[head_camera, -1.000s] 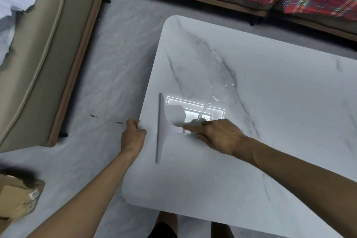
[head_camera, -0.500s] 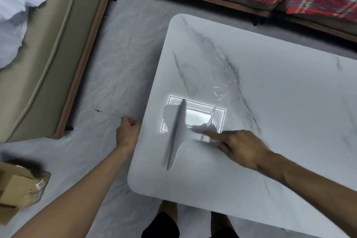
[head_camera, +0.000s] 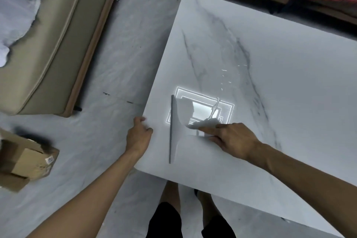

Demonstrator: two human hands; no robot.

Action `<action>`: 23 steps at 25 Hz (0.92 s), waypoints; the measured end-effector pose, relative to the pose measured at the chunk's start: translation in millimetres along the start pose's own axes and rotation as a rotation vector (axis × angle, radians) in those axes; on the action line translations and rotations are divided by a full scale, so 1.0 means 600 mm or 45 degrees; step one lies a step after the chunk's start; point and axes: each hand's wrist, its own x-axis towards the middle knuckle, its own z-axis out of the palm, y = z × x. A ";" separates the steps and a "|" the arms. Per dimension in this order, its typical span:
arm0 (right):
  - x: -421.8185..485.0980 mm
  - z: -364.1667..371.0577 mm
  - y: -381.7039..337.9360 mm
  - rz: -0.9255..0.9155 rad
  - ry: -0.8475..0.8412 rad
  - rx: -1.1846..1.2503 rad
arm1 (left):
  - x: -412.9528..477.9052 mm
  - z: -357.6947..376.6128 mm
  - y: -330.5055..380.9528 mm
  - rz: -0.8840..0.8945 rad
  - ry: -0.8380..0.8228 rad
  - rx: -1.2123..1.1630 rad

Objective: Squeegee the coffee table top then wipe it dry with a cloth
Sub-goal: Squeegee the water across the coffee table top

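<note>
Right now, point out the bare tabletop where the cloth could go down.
The whole stretch of coffee table beyond the right hand is bare. Crowded: the near-left corner, with the squeegee, the left hand and water droplets.

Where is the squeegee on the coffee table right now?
In the head view, the squeegee lies on the coffee table near its left edge, between the left hand and the right hand holding it.
</note>
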 end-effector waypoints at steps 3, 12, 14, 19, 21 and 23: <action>-0.095 -0.011 0.067 0.138 0.016 -0.015 | -0.008 0.010 0.008 -0.037 -0.050 0.065; -0.048 0.041 -0.064 -0.126 -0.020 0.040 | -0.083 -0.002 -0.045 -0.175 0.324 -0.298; 0.001 0.069 -0.136 -0.220 -0.109 0.019 | -0.106 -0.004 -0.078 -0.194 0.402 -0.314; 0.031 0.110 -0.183 -0.289 -0.149 -0.044 | -0.114 0.006 -0.123 -0.248 0.260 -0.235; 0.005 0.104 -0.143 -0.247 -0.097 -0.030 | -0.110 0.024 -0.126 -0.250 0.162 -0.237; -0.042 0.091 -0.084 -0.169 -0.064 -0.040 | -0.104 0.034 -0.125 -0.247 0.127 -0.215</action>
